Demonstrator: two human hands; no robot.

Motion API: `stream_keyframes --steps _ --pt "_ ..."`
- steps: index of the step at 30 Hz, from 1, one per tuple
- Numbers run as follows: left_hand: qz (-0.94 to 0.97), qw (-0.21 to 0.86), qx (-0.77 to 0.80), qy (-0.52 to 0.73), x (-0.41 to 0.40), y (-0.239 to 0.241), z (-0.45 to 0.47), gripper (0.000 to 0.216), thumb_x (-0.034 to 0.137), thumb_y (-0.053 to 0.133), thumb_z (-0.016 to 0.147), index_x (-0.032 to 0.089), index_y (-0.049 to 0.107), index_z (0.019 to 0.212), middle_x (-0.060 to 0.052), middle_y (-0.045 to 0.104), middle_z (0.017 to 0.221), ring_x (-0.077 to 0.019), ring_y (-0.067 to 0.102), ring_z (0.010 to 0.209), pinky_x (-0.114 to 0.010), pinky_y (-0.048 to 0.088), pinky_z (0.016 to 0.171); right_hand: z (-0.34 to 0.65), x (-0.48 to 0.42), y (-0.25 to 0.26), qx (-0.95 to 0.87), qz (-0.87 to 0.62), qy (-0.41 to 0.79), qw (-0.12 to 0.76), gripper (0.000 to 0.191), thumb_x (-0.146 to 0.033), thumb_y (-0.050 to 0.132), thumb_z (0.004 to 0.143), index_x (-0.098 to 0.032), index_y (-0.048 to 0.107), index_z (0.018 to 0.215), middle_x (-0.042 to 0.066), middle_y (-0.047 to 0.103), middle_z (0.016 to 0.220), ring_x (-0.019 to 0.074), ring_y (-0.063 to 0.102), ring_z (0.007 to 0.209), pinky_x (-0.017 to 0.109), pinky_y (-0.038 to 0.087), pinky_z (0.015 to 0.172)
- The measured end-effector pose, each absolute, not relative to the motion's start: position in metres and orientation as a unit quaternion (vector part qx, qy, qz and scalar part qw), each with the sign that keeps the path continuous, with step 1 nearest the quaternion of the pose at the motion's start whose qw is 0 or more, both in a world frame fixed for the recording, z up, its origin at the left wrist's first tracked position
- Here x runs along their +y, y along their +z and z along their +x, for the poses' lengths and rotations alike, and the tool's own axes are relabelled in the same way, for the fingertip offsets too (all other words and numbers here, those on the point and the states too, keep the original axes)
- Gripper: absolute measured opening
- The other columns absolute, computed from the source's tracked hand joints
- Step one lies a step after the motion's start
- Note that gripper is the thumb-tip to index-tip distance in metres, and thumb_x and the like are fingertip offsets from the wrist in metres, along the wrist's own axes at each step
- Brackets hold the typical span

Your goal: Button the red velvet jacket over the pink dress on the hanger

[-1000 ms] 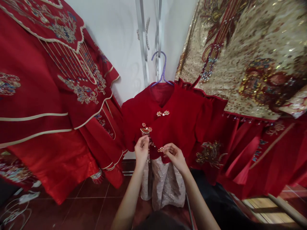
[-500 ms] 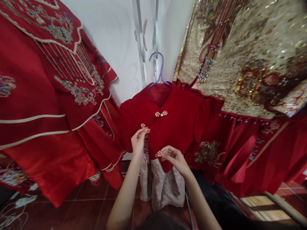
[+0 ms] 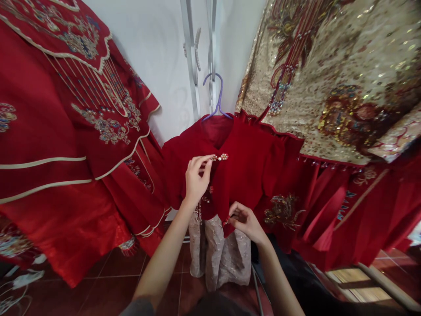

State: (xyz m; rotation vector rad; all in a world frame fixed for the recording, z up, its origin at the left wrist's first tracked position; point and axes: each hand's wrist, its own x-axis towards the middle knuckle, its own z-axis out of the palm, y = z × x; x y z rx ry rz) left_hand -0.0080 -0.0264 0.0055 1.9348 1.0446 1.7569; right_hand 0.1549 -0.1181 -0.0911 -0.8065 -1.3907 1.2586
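Observation:
A short-sleeved red velvet jacket (image 3: 248, 162) hangs in front of me on a purple hanger (image 3: 219, 94). My left hand (image 3: 197, 177) is closed in a pinch at the left part of the beaded flower clasp (image 3: 223, 157) below the neckline. That clasp looks fastened across the front opening. Lower right, my right hand (image 3: 243, 219) grips the loose front edge of the jacket near its bottom corner. Small beads show at those fingertips. Under the lifted front flap, another beaded clasp (image 3: 210, 190) and some hanging tassels (image 3: 198, 210) are partly visible.
A red embroidered robe (image 3: 62, 114) hangs to the left. On the right hang a gold sequined garment (image 3: 315, 79) and red pleated fabric (image 3: 322, 210). Metal rack posts (image 3: 190, 52) stand behind the hanger. Pale shiny cloth (image 3: 226, 259) hangs below the jacket. White cables (image 3: 19, 285) lie lower left.
My left hand has risen from the clasp at the jacket's left side to the top clasp. My right hand has moved slightly right and down, and the front flap now hangs apart lower down.

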Motion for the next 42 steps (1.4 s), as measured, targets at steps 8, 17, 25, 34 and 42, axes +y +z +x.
stream_keyframes --steps 8,17,25,34,42 --pt "0.825 -0.104 0.362 0.422 -0.005 0.034 -0.009 0.026 0.038 0.050 0.093 0.022 0.068 0.102 -0.007 0.056 0.093 -0.0210 0.049 0.090 -0.035 0.046 0.082 0.179 -0.128 -0.089 -0.574 -0.332 0.501 0.556 0.012 -0.021 0.063 0.076 -0.021 0.051 0.078 -0.002 0.056 0.071 0.0126 0.055 0.064 0.024 0.042 0.061" --pt "0.885 -0.120 0.260 0.367 -0.006 0.058 -0.020 0.017 0.029 0.048 0.092 0.024 0.064 0.096 -0.001 0.066 0.093 -0.0196 0.056 0.104 -0.060 0.005 0.118 0.182 -0.130 -0.082 -0.550 -0.353 0.497 0.571 0.014 -0.027 0.064 0.078 -0.022 0.052 0.080 0.001 0.062 0.075 0.0157 0.060 0.070 0.029 0.048 0.067" --pt "0.864 -0.063 0.284 0.411 -0.006 0.058 -0.017 0.021 0.028 0.045 0.091 0.024 0.065 0.095 -0.001 0.067 0.087 -0.0194 0.059 0.090 -0.059 0.006 0.118 0.168 -0.094 -0.035 -0.552 -0.377 0.429 0.607 0.025 -0.038 0.068 0.077 -0.021 0.054 0.088 0.003 0.066 0.080 0.0159 0.064 0.073 0.032 0.056 0.067" --pt "0.730 -0.179 0.475 0.458 -0.007 0.032 -0.016 0.044 0.028 0.054 0.083 0.010 0.045 0.123 -0.021 0.057 0.118 -0.0345 0.052 0.110 -0.053 0.031 0.100 0.111 -0.055 0.027 -0.630 -0.367 0.297 0.616 0.072 -0.052 0.059 0.083 -0.019 0.035 0.142 0.017 0.035 0.150 0.0285 0.035 0.140 0.044 0.047 0.103" --pt "0.725 -0.200 0.520 0.405 0.007 0.037 -0.063 0.014 0.028 0.047 0.089 0.021 0.057 0.095 -0.010 0.068 0.089 -0.0262 0.063 0.085 -0.044 0.035 0.090 0.140 -0.062 0.008 -0.610 -0.545 0.081 0.569 0.100 -0.056 0.056 0.083 -0.002 0.007 0.152 0.028 0.008 0.157 0.0368 0.001 0.147 0.059 0.015 0.115"
